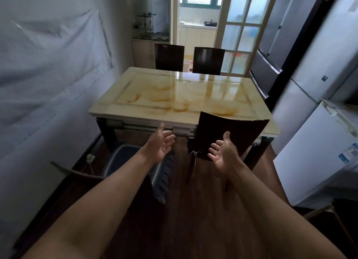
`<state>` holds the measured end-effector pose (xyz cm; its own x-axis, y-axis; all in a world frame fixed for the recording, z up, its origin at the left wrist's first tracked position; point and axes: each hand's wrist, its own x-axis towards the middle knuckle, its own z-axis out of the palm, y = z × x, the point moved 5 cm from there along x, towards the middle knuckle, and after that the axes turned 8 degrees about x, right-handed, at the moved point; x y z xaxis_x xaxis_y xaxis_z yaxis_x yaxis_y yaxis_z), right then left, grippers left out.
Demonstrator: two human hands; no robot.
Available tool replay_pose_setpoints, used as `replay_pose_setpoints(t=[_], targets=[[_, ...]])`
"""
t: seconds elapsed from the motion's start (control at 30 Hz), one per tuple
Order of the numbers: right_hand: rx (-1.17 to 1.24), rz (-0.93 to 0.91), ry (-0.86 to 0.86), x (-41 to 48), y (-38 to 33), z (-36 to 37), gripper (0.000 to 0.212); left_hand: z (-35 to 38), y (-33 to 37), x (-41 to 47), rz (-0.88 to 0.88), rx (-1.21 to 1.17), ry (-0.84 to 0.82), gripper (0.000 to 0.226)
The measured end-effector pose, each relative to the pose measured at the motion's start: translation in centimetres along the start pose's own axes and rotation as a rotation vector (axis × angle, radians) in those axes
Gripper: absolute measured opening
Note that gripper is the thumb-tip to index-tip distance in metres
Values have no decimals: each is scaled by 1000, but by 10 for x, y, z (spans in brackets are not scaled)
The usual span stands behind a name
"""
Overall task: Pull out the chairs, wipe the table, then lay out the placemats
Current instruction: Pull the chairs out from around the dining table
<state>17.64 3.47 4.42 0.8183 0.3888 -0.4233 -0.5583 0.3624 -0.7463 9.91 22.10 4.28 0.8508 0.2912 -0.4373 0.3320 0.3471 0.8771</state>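
The chair (232, 130) stood tucked against the table's (155, 88) near edge, right of centre. Your right hand (222, 154) hovered before its back and your left hand (160, 144) beside it, both palm-up, fingers loosely spread, holding nothing.

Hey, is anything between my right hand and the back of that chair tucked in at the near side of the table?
Nothing visible. Your right hand is open in front of the chair, with no object between them. The left hand is open too, off to the left of the chair's backrest.
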Motion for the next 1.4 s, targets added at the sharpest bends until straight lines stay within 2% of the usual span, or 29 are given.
replay_pose_setpoints(t=[0.27,0.5,0.77,0.93,1.13,1.27,1.4], targets=[[-38,119,-64,-54,78,35,77,-63,-33,-81,21,-59,138,71],[-44,183,-143,-97,138,94,75,-149,-43,-133,25,-118,250,69],[-18,244,-120,-96,210,174,77,-258,-47,-140,-45,-128,253,68],[27,262,-31,-83,251,202,74,-311,-60,-129,-140,-118,242,65],[55,293,209,-68,290,202,69,-356,-70,-118,-349,-126,318,56],[49,275,339,-54,301,197,60,-367,-67,-102,-367,-179,384,58],[55,240,394,-37,305,196,44,-373,-63,-84,-368,-282,409,56]])
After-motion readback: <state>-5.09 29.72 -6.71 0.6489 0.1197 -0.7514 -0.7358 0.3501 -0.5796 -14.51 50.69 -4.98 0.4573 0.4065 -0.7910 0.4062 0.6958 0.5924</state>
